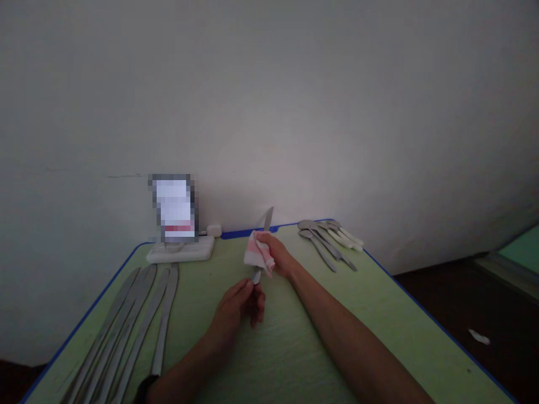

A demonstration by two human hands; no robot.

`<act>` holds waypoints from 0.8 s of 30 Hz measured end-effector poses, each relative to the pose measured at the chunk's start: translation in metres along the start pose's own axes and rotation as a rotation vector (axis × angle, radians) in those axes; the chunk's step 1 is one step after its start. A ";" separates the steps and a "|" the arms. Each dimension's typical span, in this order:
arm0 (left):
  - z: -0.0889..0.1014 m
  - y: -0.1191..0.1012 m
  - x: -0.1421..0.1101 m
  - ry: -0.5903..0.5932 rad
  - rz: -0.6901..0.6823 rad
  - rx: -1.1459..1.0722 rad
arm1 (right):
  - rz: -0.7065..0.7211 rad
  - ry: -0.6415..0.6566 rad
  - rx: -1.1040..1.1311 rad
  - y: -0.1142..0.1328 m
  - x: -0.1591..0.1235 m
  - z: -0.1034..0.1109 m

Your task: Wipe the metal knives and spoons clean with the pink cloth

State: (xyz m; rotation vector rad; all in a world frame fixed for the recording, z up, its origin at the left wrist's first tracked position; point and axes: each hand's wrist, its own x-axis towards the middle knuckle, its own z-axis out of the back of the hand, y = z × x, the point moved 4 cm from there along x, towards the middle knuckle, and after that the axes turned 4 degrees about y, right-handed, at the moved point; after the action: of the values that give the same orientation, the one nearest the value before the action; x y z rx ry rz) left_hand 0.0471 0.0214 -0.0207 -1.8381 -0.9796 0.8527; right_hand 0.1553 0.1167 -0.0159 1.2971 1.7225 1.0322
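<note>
Near the middle of the frame, a slim silver metal knife [268,217] slants up and slightly right, its long axis running away from the person. The left hand [238,300] is nearer its lower end, fingers closed on it; the right hand [274,251] pinches a pink-and-white cloth [254,253] around its middle, leaving the tip bare above. Each grip is nearly closed; how firmly the right one presses through the cloth, I cannot tell.

Around this one knife and one cloth lies a light-green, blue-edged surface [295,342]. At lower left, what look like five long silver metal utensils [145,325] fan out, their near ends cut off by the frame. Right of centre, silver spoons [322,244] overlap, some with white handles [339,240]; the overlap prevents a sure count. At upper left of the surface stand one blurred upright screen [176,205], one long white block [181,250] and one small white plug [214,230].
</note>
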 end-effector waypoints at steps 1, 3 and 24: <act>0.001 -0.001 0.001 -0.010 0.014 -0.031 | 0.005 0.030 -0.040 0.000 0.000 0.000; 0.003 -0.002 0.001 -0.035 0.029 -0.084 | 0.009 0.091 -0.088 -0.001 0.000 -0.001; 0.002 0.004 0.002 0.004 -0.066 0.049 | 0.081 -0.096 -0.174 0.006 -0.005 -0.003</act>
State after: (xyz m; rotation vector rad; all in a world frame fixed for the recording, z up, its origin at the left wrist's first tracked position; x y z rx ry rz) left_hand 0.0478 0.0225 -0.0253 -1.7554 -1.0026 0.8253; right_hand 0.1566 0.1120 -0.0089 1.2918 1.4853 1.1205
